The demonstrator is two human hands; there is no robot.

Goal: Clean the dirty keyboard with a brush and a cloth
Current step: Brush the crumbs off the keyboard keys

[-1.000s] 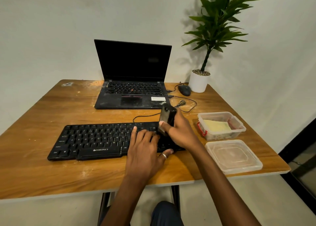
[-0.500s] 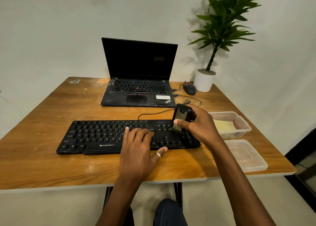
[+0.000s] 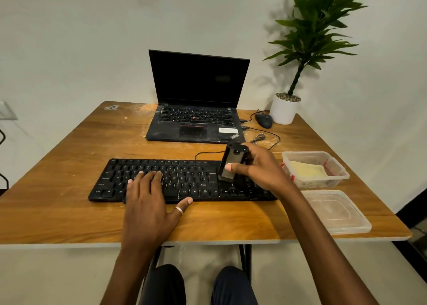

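A black keyboard (image 3: 184, 177) lies across the near part of the wooden table (image 3: 69, 212). My left hand (image 3: 150, 203) rests flat on its lower middle keys, fingers spread, a ring on the thumb. My right hand (image 3: 261, 166) grips a small black brush (image 3: 230, 163) upright, its bristle end touching the keys right of the main block. A yellow cloth (image 3: 308, 169) lies inside a clear plastic box (image 3: 342, 173) to the right of the keyboard.
An open dusty laptop (image 3: 196, 122) stands behind the keyboard. A black mouse (image 3: 264, 120), its cable, and a potted plant in a white pot (image 3: 284, 110) sit at the back right. A clear lid (image 3: 335, 212) lies near the table's front right edge.
My right hand has carried the brush rightward along the keyboard and then kept it over the right-hand keys. My left hand has slid left along the keys.
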